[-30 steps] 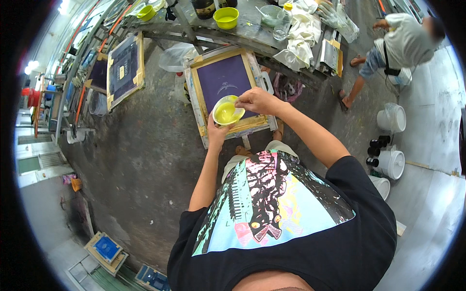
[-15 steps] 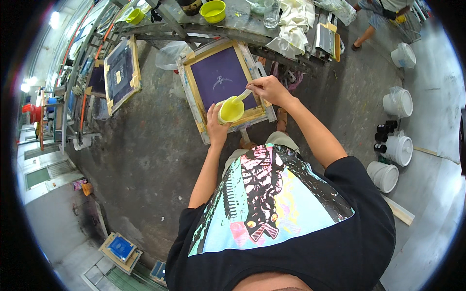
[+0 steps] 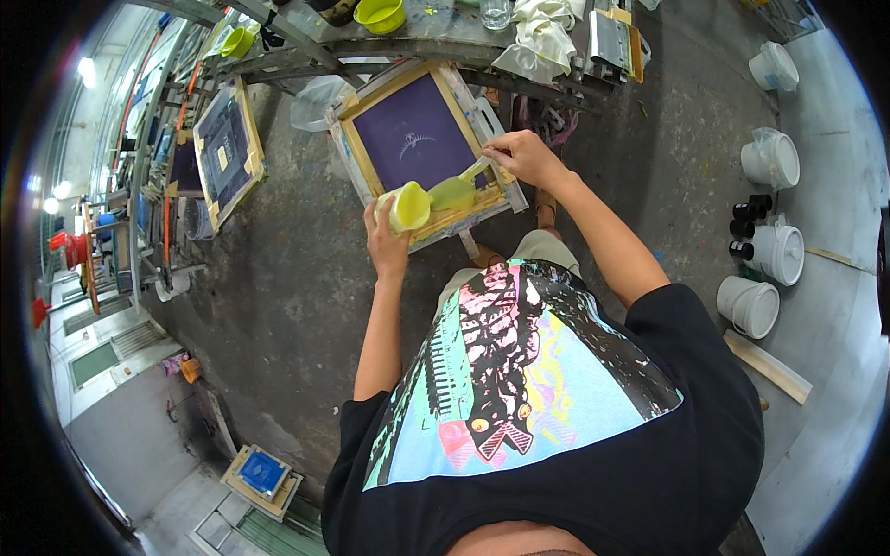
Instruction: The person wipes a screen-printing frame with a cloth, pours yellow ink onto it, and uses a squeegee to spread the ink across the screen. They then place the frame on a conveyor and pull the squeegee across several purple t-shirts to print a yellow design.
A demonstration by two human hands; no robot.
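My left hand [image 3: 386, 246] is wrapped round a tub of yellow ink [image 3: 410, 207], which is tilted toward the right. In my right hand [image 3: 530, 159] is the handle of a spatula [image 3: 453, 193], its broad blade coated in yellow and lying just right of the tub's mouth. Both are over the near end of a wooden-framed printing screen [image 3: 358, 165] with purple mesh and a pale, skeleton-like design. Whether the blade touches the mesh I cannot tell.
Beyond the screen runs a cluttered bench [image 3: 428, 28] with a green bowl [image 3: 380, 15], a glass [image 3: 496, 13] and white cloth [image 3: 540, 35]. Another screen [image 3: 228, 153] leans at the left. White buckets [image 3: 747, 308] line the right wall.
The spatula has come out of the tub and down over the screen's near end. My left hand has shifted slightly left with the tub, which is tipped more. The whole view has shifted somewhat.
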